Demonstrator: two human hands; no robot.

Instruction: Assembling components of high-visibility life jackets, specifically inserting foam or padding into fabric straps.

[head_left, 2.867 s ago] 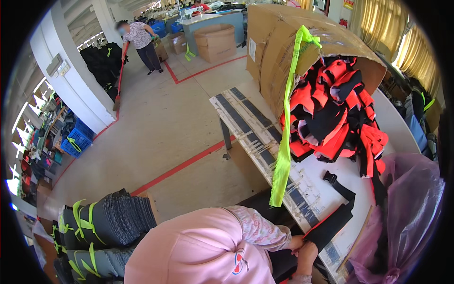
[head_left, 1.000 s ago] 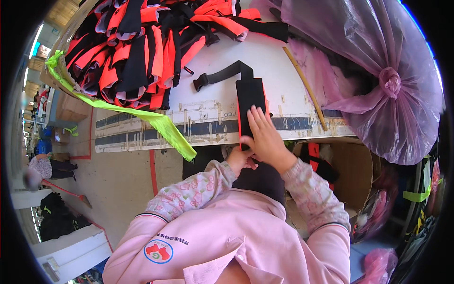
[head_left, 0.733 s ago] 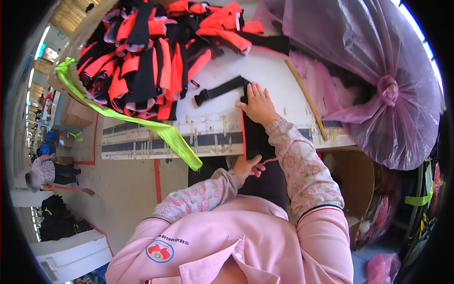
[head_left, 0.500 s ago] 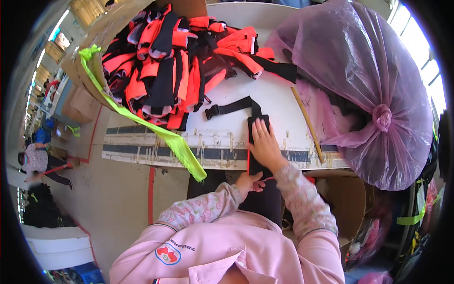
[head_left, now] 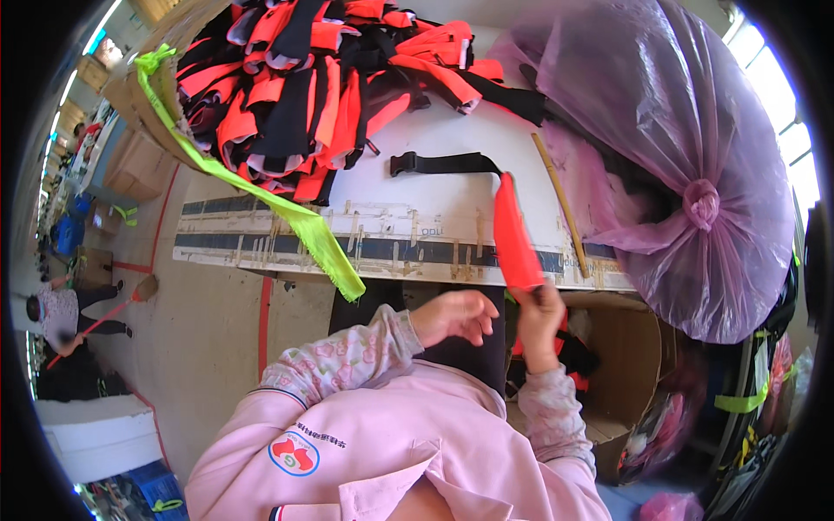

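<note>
An orange-red strap piece (head_left: pixel 514 233) with a black webbing end and a black plastic buckle (head_left: pixel 404 163) stretches over the front of the white table. My right hand (head_left: pixel 540 313) grips its near end, just past the table edge. The buckle end lies on the tabletop. Beside it on the left, my left hand (head_left: pixel 459 318) hangs in the air with fingers loosely curled and apart, holding nothing. Farther back is a heap of orange and black strap pieces (head_left: pixel 304 104).
A bright yellow-green strip (head_left: pixel 304 227) hangs over the table's front left. On the right sit a thin wooden stick (head_left: pixel 560 204) and a big knotted purple plastic bag (head_left: pixel 669 113). Under the table edge stands an open cardboard box (head_left: pixel 630 373). Far left, a person (head_left: pixel 61 313) holds a broom.
The strap piece has gone from black side up, flat under my right hand, to orange side showing, pulled right and toward me. My left hand has come off it.
</note>
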